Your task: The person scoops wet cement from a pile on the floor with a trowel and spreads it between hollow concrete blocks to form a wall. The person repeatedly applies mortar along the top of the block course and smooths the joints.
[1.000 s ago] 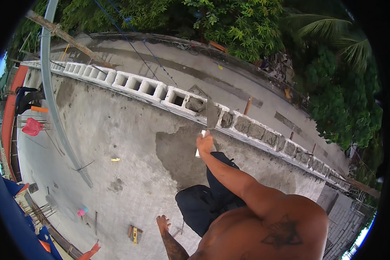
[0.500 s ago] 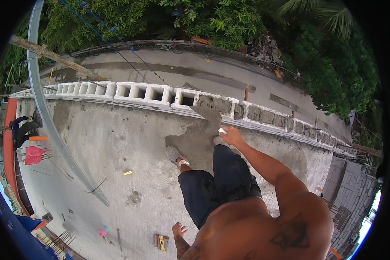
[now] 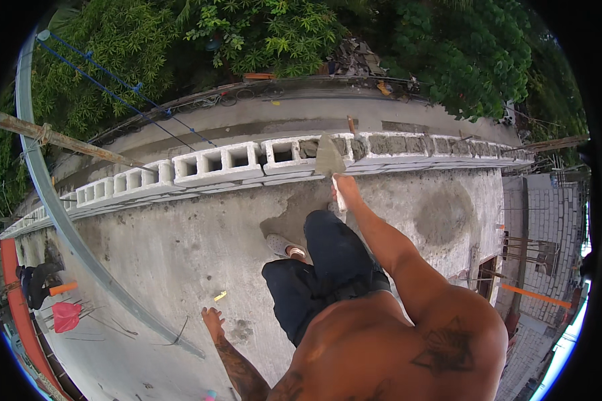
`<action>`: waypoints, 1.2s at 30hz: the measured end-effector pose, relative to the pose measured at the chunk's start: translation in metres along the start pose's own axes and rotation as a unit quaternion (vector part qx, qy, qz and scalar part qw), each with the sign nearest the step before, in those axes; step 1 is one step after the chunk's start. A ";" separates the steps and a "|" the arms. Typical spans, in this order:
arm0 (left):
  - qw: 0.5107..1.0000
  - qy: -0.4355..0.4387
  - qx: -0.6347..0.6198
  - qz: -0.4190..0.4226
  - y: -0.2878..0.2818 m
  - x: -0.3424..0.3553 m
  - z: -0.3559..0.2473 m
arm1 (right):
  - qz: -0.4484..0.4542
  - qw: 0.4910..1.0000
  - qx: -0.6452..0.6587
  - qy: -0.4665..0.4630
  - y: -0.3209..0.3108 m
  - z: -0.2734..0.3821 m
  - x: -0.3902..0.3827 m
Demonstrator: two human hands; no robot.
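Observation:
My right hand grips a white-handled trowel, its triangular blade raised against a row of white hollow concrete blocks. Grey mortar fills cells along the right part of the row and some beside the blade; cells farther left are hollow. My left hand hangs out over the concrete slab with its fingers apart, holding nothing. My legs in dark shorts are below the blocks, one sandaled foot showing.
A long metal channel and wooden pole cross the left. Blue ropes reach past the wall toward a lane and trees. Another person is at far left, near a red plastic item. A block wall stands right.
My view has swung, bringing the block row more level. My right hand has shifted the trowel, turning its blade point upward. My left arm has swung outward to the left, hand still open.

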State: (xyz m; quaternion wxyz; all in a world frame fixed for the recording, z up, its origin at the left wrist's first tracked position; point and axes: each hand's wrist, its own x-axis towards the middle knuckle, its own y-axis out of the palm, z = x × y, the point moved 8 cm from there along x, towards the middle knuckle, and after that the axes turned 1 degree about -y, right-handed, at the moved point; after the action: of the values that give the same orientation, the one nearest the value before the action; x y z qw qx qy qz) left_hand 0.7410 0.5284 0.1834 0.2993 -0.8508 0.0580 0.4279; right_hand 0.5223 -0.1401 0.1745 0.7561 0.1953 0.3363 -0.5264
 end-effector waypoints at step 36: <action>0.985 -0.078 0.092 0.127 0.092 -0.009 -0.007 | -0.026 0.982 -0.187 0.021 -0.058 0.022 0.026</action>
State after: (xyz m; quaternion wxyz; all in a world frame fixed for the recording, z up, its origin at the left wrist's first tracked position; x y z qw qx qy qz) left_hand 0.7081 0.4480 0.1511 0.3231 -0.7695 0.1807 0.5204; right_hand 0.4809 -0.1932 0.1745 0.7580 0.0523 0.4494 -0.4698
